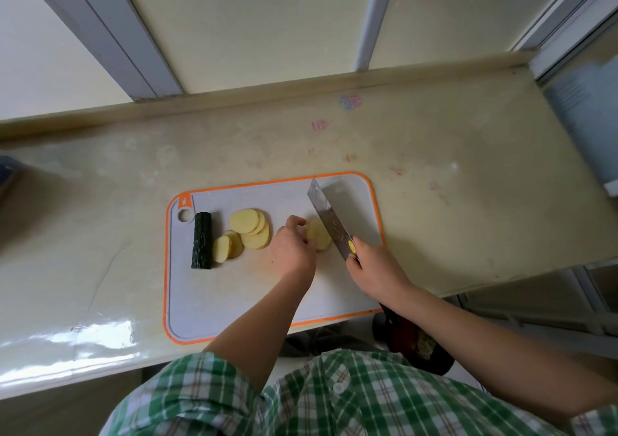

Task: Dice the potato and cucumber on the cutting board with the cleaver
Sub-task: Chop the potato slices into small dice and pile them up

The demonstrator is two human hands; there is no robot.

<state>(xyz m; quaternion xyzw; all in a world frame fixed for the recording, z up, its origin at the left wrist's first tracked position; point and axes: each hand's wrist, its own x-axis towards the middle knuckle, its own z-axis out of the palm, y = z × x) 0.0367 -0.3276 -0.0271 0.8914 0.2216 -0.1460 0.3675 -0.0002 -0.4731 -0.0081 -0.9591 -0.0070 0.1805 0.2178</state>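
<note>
Right grip (371, 268) hides the cleaver (329, 221) handle; left grip (292, 248) partly covers the potato (319, 235).

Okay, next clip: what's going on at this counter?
A person is cutting potato on an orange-rimmed cutting board. The right hand grips the cleaver, with its blade at the right side of a potato piece that the left hand holds steady. A pile of potato slices lies further left, and beyond it the cucumber sits uncut. Nothing is diced yet.

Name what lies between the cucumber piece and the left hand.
Overlapping potato slices lie between the cucumber piece and the left hand, shown in the head view.
</note>
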